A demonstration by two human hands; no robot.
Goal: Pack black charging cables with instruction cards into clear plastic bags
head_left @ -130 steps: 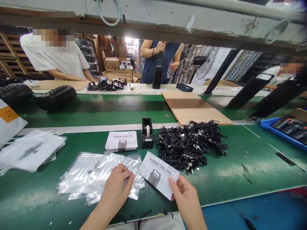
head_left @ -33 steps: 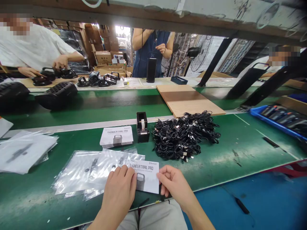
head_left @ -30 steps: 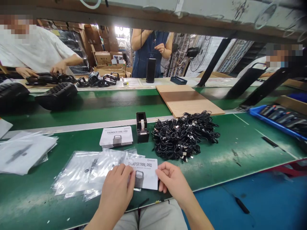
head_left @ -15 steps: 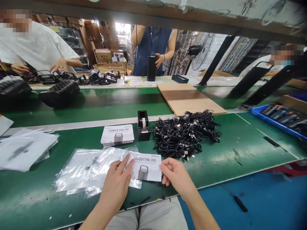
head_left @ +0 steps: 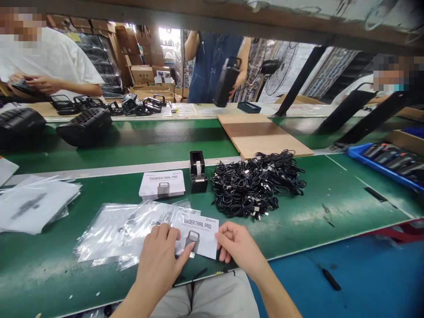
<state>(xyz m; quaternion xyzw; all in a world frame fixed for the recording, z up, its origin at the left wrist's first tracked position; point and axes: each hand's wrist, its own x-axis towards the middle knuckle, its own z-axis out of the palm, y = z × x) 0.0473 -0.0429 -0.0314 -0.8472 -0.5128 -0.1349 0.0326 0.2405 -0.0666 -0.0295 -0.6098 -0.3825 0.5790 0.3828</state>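
Observation:
A white printed booklet marked "THUNDER TRAIL PRO" lies slanted, its left part at the mouth of a clear plastic bag. My right hand pinches the booklet's right edge between thumb and fingers. My left hand has its fingers curled on the bag, while its thumb presses the booklet's lower left. Whether the booklet's left end is inside the bag is hard to tell. More clear bags lie stacked beneath and left. A pile of matching booklets sits just behind.
A black tape dispenser stands beside a heap of coiled black cables. Behind lies a wooden board. Bagged sheets are at left, a blue tray at right. Co-workers handle black items across the bench.
The booklet has tilted and shifted slightly left and down with my right hand. My left fingers have curled, and the thumb has moved onto the booklet. A co-worker has lifted and tilted a black speaker.

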